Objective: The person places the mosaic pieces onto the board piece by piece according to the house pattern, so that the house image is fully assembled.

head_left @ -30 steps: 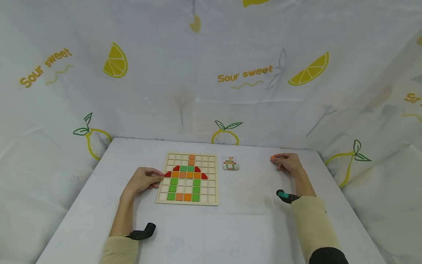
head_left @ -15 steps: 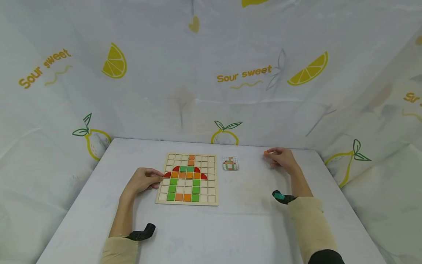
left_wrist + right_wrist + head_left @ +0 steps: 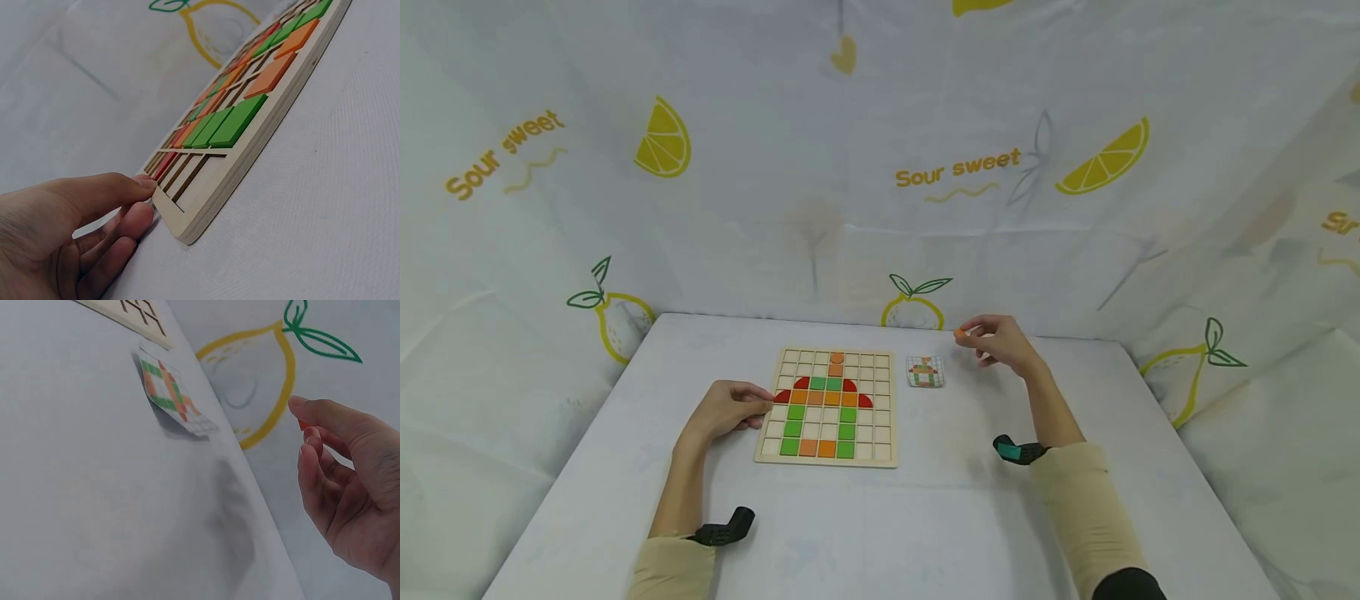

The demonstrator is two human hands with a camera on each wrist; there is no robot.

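A wooden grid board (image 3: 826, 463) lies on the table, with green, orange and red pieces set in its cells. My left hand (image 3: 728, 408) grips the board's left edge; in the left wrist view the thumb (image 3: 140, 183) rests on the rim and the fingers curl beside and below it. Above the back of the table, my right hand (image 3: 998, 342) pinches a small orange piece (image 3: 960, 333) between thumb and fingertips. The fingers hide most of that piece, so its shape is unclear. A small pattern card (image 3: 925, 372) lies right of the board, left of the right hand.
The white-covered table (image 3: 940, 533) ends at a back edge close to the right hand. Behind it hangs a pale sheet (image 3: 760, 250) printed with lemons.
My right hand has moved left and toward the back with the orange piece, from the table's right side to near the pattern card. The left hand and board have stayed put.
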